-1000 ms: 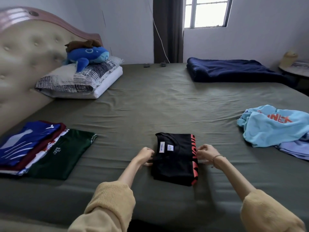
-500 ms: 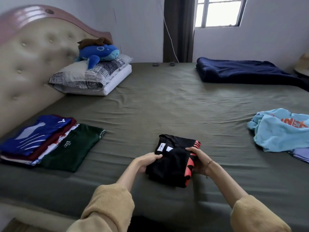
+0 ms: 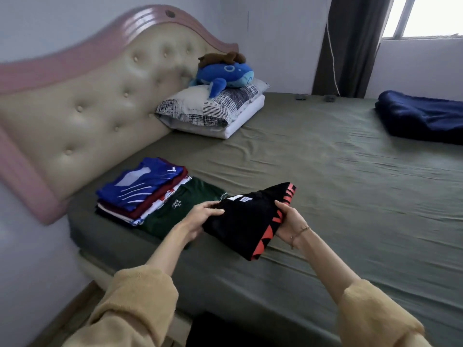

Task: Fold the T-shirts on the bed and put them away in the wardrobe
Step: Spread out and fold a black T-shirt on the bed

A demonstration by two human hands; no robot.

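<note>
A folded black T-shirt [image 3: 246,221] with orange lettering along one edge is lifted just above the bed. My left hand [image 3: 200,217] grips its left side and my right hand [image 3: 288,220] grips its right side. It hangs beside a folded dark green T-shirt [image 3: 188,204] that lies flat on the olive sheet [image 3: 338,186]. Left of the green shirt sits a stack of folded shirts [image 3: 142,191], a blue one on top, with maroon and white ones under it.
A padded headboard [image 3: 100,103] with a pink frame runs along the left. Pillows [image 3: 213,108] with a blue plush toy [image 3: 225,76] lie at the head. A navy blanket [image 3: 423,118] is at the far right. Dark curtain [image 3: 348,43] and window are behind.
Both hands closed on the black shirt, lifted it off the sheet and carried it left toward the green shirt. My view swung left, so the light blue shirts at the right left the frame.
</note>
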